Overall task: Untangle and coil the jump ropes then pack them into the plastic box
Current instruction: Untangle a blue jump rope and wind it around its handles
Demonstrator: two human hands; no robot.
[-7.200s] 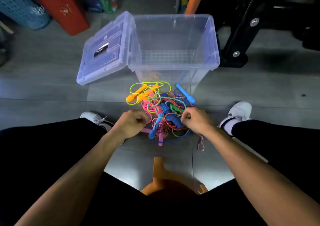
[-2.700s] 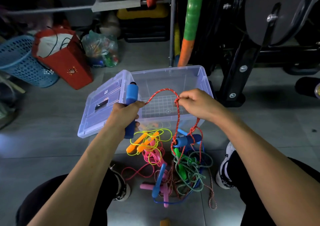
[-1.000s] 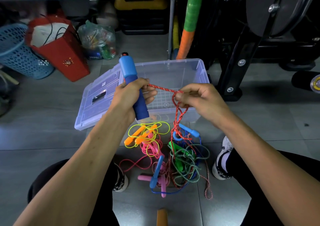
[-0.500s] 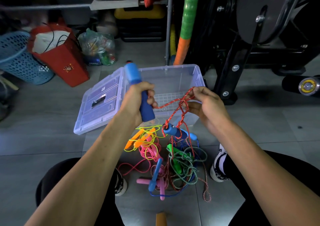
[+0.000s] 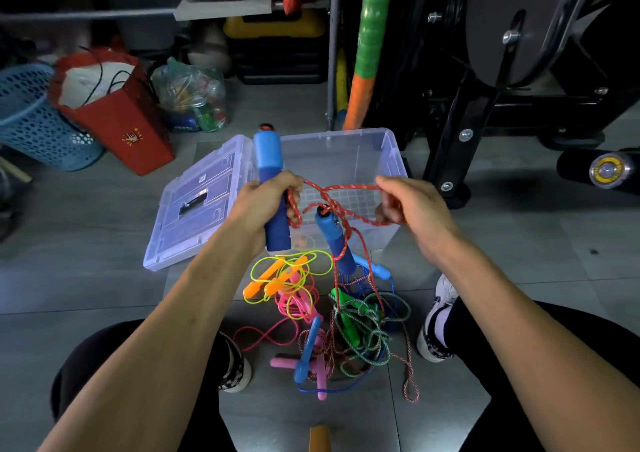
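Observation:
My left hand (image 5: 261, 202) grips a blue handle (image 5: 268, 160) of the red braided jump rope (image 5: 341, 205), held upright in front of the clear plastic box (image 5: 393, 160). My right hand (image 5: 412, 205) pinches a loop of that red rope, stretched between both hands. The rope's second blue handle (image 5: 334, 240) hangs in the loops below. On the floor lies the tangled pile: yellow rope with orange handles (image 5: 273, 280), pink rope (image 5: 298, 306), green rope (image 5: 363, 323), blue rope (image 5: 308, 351).
The box's hinged lid (image 5: 197, 205) lies open to the left. A red paper bag (image 5: 114, 115), blue basket (image 5: 27, 119) and plastic bag (image 5: 192, 95) stand behind left. Black exercise equipment (image 5: 491, 70) stands right. My shoes (image 5: 436, 323) flank the pile.
My right hand has moved right, drawing the red rope out into a wider loop. The second blue handle has risen and hangs between my hands. My left hand keeps its grip.

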